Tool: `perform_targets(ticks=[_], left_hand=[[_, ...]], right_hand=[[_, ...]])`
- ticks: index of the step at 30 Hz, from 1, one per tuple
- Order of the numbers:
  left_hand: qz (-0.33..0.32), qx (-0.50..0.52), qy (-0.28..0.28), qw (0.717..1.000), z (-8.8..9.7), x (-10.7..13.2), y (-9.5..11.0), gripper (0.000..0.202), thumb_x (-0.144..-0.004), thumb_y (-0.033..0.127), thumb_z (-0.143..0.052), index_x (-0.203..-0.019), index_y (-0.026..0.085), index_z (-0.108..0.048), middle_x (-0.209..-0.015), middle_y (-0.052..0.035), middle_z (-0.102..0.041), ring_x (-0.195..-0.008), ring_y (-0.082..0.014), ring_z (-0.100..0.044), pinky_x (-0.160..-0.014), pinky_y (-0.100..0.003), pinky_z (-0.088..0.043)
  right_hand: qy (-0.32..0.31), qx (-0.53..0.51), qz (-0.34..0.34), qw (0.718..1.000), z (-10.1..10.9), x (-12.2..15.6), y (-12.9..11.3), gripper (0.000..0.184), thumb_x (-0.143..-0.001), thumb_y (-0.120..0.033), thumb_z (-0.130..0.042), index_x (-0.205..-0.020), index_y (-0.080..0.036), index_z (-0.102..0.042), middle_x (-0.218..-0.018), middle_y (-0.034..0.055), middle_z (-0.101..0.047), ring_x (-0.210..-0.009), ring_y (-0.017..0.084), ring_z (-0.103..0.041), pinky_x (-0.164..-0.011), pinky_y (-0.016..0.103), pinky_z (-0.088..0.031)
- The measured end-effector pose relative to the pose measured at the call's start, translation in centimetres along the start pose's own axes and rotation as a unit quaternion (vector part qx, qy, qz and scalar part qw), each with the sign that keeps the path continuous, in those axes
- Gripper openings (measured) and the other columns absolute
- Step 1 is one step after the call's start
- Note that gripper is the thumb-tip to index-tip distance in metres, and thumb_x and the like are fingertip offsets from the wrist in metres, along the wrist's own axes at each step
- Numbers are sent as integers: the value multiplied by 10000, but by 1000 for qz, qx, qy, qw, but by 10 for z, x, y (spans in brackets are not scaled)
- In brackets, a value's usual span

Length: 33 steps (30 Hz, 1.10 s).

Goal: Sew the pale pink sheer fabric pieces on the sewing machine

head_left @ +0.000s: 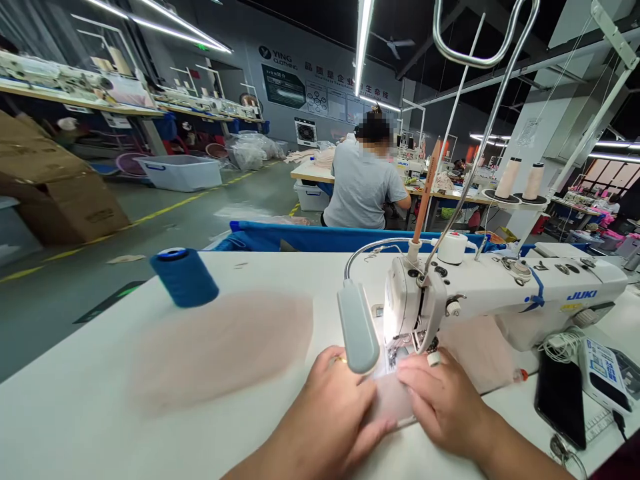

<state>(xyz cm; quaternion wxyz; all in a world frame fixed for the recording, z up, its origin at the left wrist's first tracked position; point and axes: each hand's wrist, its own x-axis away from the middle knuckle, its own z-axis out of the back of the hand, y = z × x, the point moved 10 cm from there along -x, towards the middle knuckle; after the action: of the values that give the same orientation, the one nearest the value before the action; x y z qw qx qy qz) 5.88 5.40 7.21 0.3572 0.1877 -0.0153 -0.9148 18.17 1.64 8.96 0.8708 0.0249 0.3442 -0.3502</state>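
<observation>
Both my hands rest on a small pale pink fabric piece [387,393] lying under the needle of a white JUKI sewing machine [500,293]. My left hand [333,413] lies flat on the left part of the fabric, fingers together, with a ring on one finger. My right hand [443,400] presses the fabric's right side close to the presser foot, a white thimble-like band on one fingertip. The machine's grey lamp head [357,327] hangs over my left hand and lights the needle area.
A blue thread cone [184,275] stands on the white table [100,413], beside a blurred pink fabric heap [220,347]. A black phone [560,400] and a control box [603,363] lie at the right. A person in a grey shirt [363,183] sits ahead at another table.
</observation>
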Motion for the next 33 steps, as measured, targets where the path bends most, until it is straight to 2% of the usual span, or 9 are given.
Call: perform_targets(ticks=[2,5,7,10,14,19,23,29,33], left_hand=[[5,96,-75,993,2,4,7,325,-976,513,-744,-790,247,-732,-977,-57,-747,-867,-284,-694,-834,-407,-549],[14,223,-131,966,5,7,13,194,-1036,449,-674,-988,288,-770,-1062,-23,-777,-953,-244,-738,-819,-310,-564],[15,258,-99,961,6,4,8,224,-1087,357,-541,-1023,287,-744,-990,-4,-779,-867,-208,-736,-798,-285,-572],[-14,217,9,976,7,0,-2,344,-1084,243,-394,-923,263,-698,-781,-3,-687,-650,-189,-631,-670,-281,-544],[-79,115,107,985,4,4,3,366,-1033,152,-422,-747,237,-634,-849,-71,-686,-735,-221,-622,-684,-315,-527],[-102,104,108,983,-3,10,14,275,-1016,105,-514,-878,255,-699,-908,-49,-730,-778,-230,-643,-713,-337,-514],[-120,95,150,977,-3,16,17,278,-1038,114,-479,-878,245,-665,-918,-41,-747,-758,-237,-625,-683,-372,-461],[-123,87,166,975,-7,18,15,279,-1025,98,-485,-1043,255,-715,-972,-41,-769,-779,-248,-634,-704,-393,-455],[-115,89,164,976,-6,19,14,282,-1043,106,-479,-951,250,-704,-973,-43,-763,-795,-245,-634,-720,-389,-454]], right_hand=[[-17,-20,17,1000,-3,-2,-7,449,-928,-62,-547,-1335,-231,-635,-1313,108,-778,-1133,281,-709,-950,412,-554],[-89,-22,-2,996,-18,-3,-6,364,-912,-48,-542,-1195,-245,-662,-1115,64,-785,-1017,257,-694,-852,375,-538],[-122,1,-21,992,-24,-2,-1,280,-896,-38,-552,-1052,-243,-662,-982,37,-761,-926,248,-660,-806,365,-512],[-132,39,-28,990,-26,1,6,218,-891,-31,-584,-934,-236,-644,-961,31,-763,-913,248,-636,-846,382,-487],[-112,66,-30,991,-22,6,12,216,-875,-21,-626,-889,-236,-640,-1056,31,-804,-962,258,-630,-865,386,-457],[-115,100,-50,987,-17,7,13,236,-861,-22,-646,-969,-230,-664,-1033,19,-811,-928,269,-596,-850,389,-433],[-147,99,-63,982,-20,6,12,237,-861,-11,-656,-941,-234,-643,-984,-6,-797,-910,255,-572,-844,379,-408],[-160,110,-73,978,-21,6,14,249,-870,-23,-676,-1009,-229,-679,-1027,8,-804,-935,264,-566,-839,383,-400],[-167,99,-89,977,-21,6,16,181,-935,-85,-695,-1043,-230,-703,-1015,29,-801,-962,275,-593,-861,389,-420]])
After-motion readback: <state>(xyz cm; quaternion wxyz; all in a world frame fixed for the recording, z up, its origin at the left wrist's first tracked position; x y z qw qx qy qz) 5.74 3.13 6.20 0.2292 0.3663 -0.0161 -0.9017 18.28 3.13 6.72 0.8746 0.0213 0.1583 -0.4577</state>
